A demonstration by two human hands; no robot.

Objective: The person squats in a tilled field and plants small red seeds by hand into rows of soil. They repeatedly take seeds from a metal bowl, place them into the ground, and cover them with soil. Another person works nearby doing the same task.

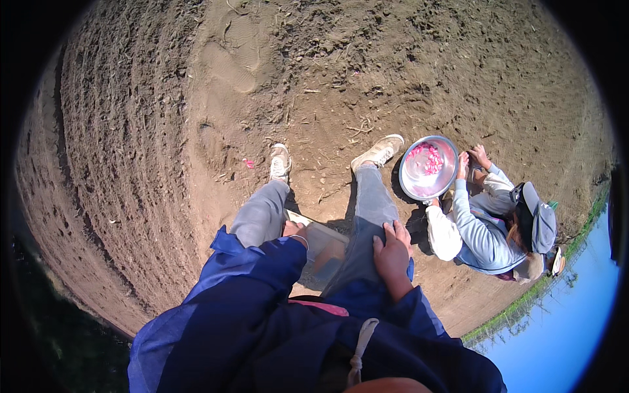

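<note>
My right hand (pixel 394 245) lies on the thigh of my grey trousers (pixel 374 201), its fingers a little apart and nothing in it. My left hand (pixel 295 229), with a light band at the wrist, is by my other knee, partly hidden by the blue sleeve; whether it grips the edge of the pale, partly see-through container (pixel 327 236) between my legs cannot be told. Beyond my right foot a round metal basin (pixel 446 178) stands tilted, with pink and white pieces (pixel 432 161), perhaps coated seeds, inside. A co-worker's hand (pixel 462 165) touches its rim.
A co-worker (pixel 484 231) in a grey cap and light jacket crouches or sits at the right. Furrowed soil (pixel 128 123) covers the left side. Clods and dry stalks (pixel 361 128) lie ahead. A small pink scrap (pixel 249 163) is near my left shoe (pixel 280 162).
</note>
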